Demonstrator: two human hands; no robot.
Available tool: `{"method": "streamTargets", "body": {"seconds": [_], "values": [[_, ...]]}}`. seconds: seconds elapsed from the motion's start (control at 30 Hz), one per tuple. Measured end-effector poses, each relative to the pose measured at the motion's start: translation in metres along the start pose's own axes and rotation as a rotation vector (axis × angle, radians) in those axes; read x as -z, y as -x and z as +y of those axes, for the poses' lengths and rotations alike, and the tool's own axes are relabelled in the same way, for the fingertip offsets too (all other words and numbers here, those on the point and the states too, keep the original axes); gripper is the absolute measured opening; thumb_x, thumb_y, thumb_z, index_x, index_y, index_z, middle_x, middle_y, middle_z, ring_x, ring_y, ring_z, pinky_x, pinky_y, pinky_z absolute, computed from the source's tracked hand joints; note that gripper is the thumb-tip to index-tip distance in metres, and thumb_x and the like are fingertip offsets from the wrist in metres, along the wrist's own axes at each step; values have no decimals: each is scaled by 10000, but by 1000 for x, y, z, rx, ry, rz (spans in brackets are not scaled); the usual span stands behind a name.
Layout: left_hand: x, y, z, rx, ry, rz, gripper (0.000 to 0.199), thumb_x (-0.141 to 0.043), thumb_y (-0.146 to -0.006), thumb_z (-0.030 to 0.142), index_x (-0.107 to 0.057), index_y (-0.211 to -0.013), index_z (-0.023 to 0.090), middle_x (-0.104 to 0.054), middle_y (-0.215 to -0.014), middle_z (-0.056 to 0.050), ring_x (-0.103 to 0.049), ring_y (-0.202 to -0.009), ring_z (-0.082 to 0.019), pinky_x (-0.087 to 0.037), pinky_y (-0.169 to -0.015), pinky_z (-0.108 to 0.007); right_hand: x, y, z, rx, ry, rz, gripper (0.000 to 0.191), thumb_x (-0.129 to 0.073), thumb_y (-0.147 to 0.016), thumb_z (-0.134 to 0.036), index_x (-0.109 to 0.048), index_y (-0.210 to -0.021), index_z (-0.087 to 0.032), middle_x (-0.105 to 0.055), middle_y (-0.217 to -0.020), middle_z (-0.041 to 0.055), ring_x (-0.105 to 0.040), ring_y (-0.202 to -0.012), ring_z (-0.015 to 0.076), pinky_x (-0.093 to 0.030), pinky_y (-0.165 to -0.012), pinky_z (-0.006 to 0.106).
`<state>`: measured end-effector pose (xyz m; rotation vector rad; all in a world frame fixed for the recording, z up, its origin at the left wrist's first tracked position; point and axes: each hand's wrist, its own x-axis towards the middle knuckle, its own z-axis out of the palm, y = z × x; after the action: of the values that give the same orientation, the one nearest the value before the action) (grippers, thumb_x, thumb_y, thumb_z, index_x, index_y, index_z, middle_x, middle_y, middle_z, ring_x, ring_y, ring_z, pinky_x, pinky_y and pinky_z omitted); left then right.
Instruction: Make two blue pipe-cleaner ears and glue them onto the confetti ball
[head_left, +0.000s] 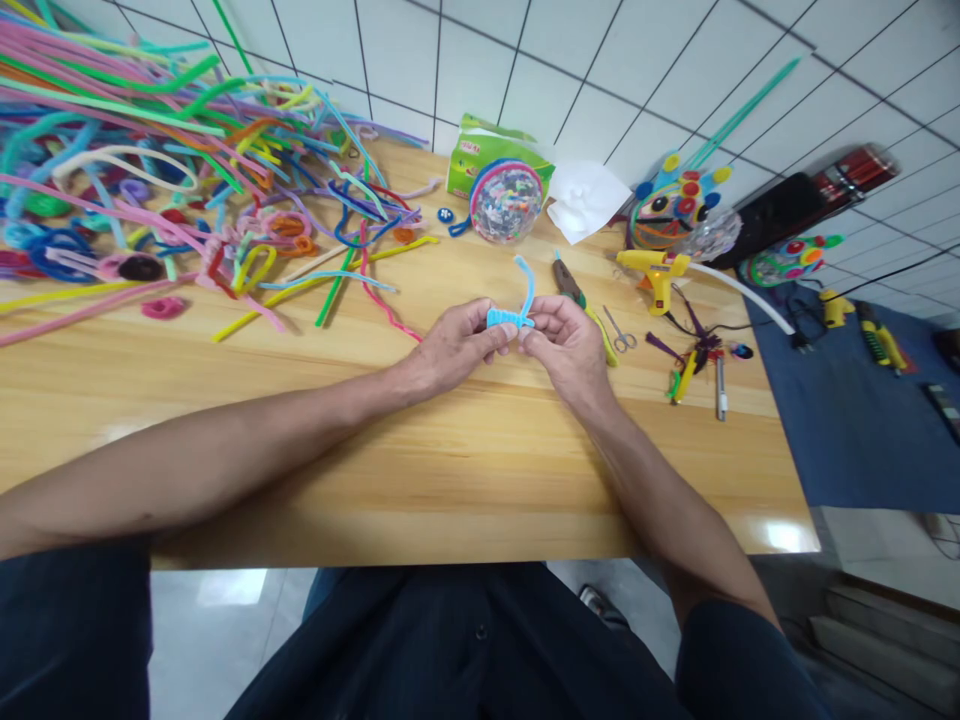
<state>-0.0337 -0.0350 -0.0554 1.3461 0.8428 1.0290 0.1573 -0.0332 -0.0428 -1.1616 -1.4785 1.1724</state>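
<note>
While left hand (457,345) pinches blue coiled pipe cleaner (504,320) above wooden table (450,460), right hand (566,345) grips its right end, loose tail rising. Scissors (622,338) and glue gun (657,275) lie right; pipe-cleaner heap (172,170) spreads far left.

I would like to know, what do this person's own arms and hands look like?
The left hand and right hand are bare, with no gloves, watch or rings visible. Dark, plain sleeves end near the elbows, leaving both forearms uncovered.
</note>
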Motion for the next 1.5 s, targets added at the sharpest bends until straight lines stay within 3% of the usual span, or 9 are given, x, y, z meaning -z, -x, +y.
{"method": "streamTargets", "body": {"seconds": [0.37,0.5,0.67,0.83,1.0,1.2,1.4,1.5], "values": [[-1,-2,6,0,-57,46,172,-701,-896,330,-641,-809,194,-545,-677,40,-473,-648,-121,-409,-636,-254,-1,-2,1,12,29,29,471,-944,-741,-476,-633,-1018,-256,-717,-761,-62,-662,-680,124,-547,-647,271],[-1,-2,9,45,-106,40,192,-682,-895,345,-649,-785,191,-529,-664,40,-430,-630,-119,-365,-615,-261,2,0,-2,36,76,1,401,-903,-792,-462,-658,-1041,-264,-691,-785,-58,-633,-702,126,-521,-648,275],[-3,0,7,67,-167,-11,239,-658,-897,345,-601,-720,195,-444,-617,59,-360,-598,-107,-306,-587,-263,6,0,-10,119,162,64,240,-840,-860,-431,-699,-958,-263,-637,-798,-43,-579,-708,128,-489,-654,292],[-3,1,-1,76,-150,-37,267,-669,-915,383,-604,-732,200,-532,-632,39,-451,-600,-115,-349,-580,-254,6,2,-10,178,222,91,276,-781,-927,-515,-681,-874,-264,-640,-766,-31,-568,-686,144,-492,-649,313],[-2,0,-2,76,-135,-42,294,-688,-914,415,-627,-730,193,-548,-633,27,-467,-601,-114,-353,-574,-249,4,8,-14,304,374,130,129,-718,-987,-388,-712,-926,-274,-693,-820,-21,-601,-729,156,-504,-716,339],[-3,2,5,80,-122,-18,284,-709,-895,419,-650,-735,192,-532,-620,37,-435,-587,-108,-340,-557,-244,4,12,-15,373,501,188,110,-682,-1006,-359,-700,-931,-281,-717,-821,-14,-627,-753,174,-525,-749,362],[-3,1,9,104,-100,54,292,-732,-865,420,-679,-702,184,-547,-593,33,-434,-571,-105,-343,-555,-250,3,16,-13,454,529,260,43,-689,-983,-314,-730,-974,-305,-753,-859,-11,-680,-767,195,-580,-755,384],[-3,-1,8,132,-23,105,286,-763,-846,422,-689,-706,184,-571,-602,24,-478,-584,-111,-378,-564,-249,3,17,-10,535,561,227,73,-682,-984,-270,-738,-987,-317,-798,-947,12,-725,-846,225,-603,-808,422]]}}
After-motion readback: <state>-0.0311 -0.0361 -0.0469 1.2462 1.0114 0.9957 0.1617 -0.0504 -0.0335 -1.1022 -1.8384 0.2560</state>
